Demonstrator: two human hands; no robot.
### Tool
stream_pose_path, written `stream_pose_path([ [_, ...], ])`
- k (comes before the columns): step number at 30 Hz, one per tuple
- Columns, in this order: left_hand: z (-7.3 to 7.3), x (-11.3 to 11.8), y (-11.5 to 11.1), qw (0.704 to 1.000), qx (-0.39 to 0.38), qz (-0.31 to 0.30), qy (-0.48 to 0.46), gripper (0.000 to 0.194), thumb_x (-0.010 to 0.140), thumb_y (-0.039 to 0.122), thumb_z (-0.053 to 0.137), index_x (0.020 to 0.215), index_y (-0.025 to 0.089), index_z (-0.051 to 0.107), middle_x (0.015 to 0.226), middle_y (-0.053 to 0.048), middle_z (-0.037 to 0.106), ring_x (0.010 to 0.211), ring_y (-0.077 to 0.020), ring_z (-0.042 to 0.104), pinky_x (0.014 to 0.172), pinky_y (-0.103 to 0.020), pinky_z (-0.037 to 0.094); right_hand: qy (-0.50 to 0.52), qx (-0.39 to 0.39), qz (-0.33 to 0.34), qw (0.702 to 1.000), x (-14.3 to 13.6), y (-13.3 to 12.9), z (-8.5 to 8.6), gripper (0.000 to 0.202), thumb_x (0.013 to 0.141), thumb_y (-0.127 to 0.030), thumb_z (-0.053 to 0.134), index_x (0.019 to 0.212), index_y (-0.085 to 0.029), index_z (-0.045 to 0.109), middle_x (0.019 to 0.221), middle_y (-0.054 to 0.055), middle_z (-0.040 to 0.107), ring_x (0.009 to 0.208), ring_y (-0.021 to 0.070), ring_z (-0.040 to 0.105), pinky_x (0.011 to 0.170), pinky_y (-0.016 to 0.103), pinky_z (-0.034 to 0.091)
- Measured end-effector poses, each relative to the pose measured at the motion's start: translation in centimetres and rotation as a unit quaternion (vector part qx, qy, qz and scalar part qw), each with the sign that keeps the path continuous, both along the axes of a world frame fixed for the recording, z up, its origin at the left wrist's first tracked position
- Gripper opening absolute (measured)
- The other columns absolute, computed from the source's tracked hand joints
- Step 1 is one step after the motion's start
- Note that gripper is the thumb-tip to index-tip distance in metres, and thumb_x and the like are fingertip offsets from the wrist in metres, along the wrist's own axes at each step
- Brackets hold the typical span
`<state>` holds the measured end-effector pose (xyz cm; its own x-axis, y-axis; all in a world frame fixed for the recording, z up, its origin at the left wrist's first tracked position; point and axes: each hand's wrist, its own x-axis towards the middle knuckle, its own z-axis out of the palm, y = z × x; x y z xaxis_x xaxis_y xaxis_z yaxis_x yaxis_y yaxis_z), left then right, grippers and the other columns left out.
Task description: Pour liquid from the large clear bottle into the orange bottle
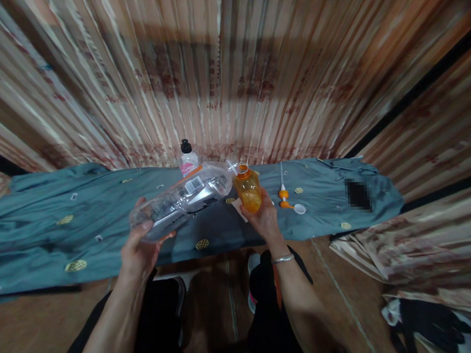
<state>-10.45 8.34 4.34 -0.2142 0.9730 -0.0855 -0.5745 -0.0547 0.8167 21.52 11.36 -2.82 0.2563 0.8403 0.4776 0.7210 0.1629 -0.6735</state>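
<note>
My left hand is wrapped round the base of a large clear plastic bottle with a silver and orange label. The bottle lies tilted, its neck toward the right at the mouth of a small orange see-through bottle. That orange bottle is upright in my right hand, its top uncapped. Whether the two mouths touch, I cannot tell. On the cloth just right of my right hand lies an orange pump top with a thin tube. A round white cap sits at its lower end.
A clear bottle with a black cap and pink label stands behind the large bottle. A teal patterned cloth covers the narrow table. A blurred-out dark patch is at its right. Pleated curtains hang behind; a dark bag lies lower right.
</note>
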Motion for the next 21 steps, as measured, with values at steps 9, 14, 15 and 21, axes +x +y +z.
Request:
stream_pose_path([
  [9, -1.3, -1.2, 0.0, 0.997, -0.011, -0.054, 0.046, 0.076, 0.051, 0.030, 0.105, 0.123, 0.028, 0.081, 0.126, -0.007, 0.083, 0.094, -0.0261, 0.080, 0.069, -0.033, 0.071, 0.002, 0.011, -0.003, 1.000, 0.1, 0.1, -0.3, 0.078, 0.084, -0.055, 0.076, 0.147, -0.013, 0.056, 0.131, 0.022, 0.078, 0.119, 0.0393, 0.077, 0.100, 0.054, 0.064],
  [14, -1.0, -1.3, 0.0, 0.995, -0.020, -0.060, 0.072, 0.074, 0.051, 0.033, 0.107, 0.120, 0.027, 0.082, 0.119, -0.007, 0.085, 0.095, -0.0246, 0.082, 0.073, -0.030, 0.070, 0.002, 0.016, 0.000, 1.000, -0.1, 0.0, 0.1, 0.071, 0.086, -0.051, 0.076, 0.144, -0.015, 0.058, 0.128, 0.020, 0.079, 0.115, 0.0372, 0.078, 0.096, 0.051, 0.065],
  [15, -0.9, -1.2, 0.0, 0.995, -0.021, -0.057, 0.077, 0.072, 0.051, 0.035, 0.107, 0.119, 0.027, 0.083, 0.118, -0.007, 0.086, 0.095, -0.0244, 0.082, 0.074, -0.029, 0.070, 0.004, 0.016, 0.000, 1.000, -0.2, -0.1, 0.2, 0.069, 0.086, -0.050, 0.076, 0.143, -0.015, 0.060, 0.126, 0.019, 0.079, 0.113, 0.0364, 0.079, 0.095, 0.049, 0.065],
  [21, -0.2, -0.7, -0.3, 0.995, -0.018, -0.035, 0.093, 0.073, 0.050, 0.040, 0.109, 0.116, 0.027, 0.083, 0.118, -0.007, 0.086, 0.094, -0.0236, 0.082, 0.071, -0.027, 0.069, 0.012, 0.019, 0.003, 1.000, -0.1, 0.1, 0.7, 0.070, 0.085, -0.054, 0.076, 0.141, -0.015, 0.062, 0.122, 0.018, 0.081, 0.111, 0.0365, 0.079, 0.094, 0.049, 0.066],
])
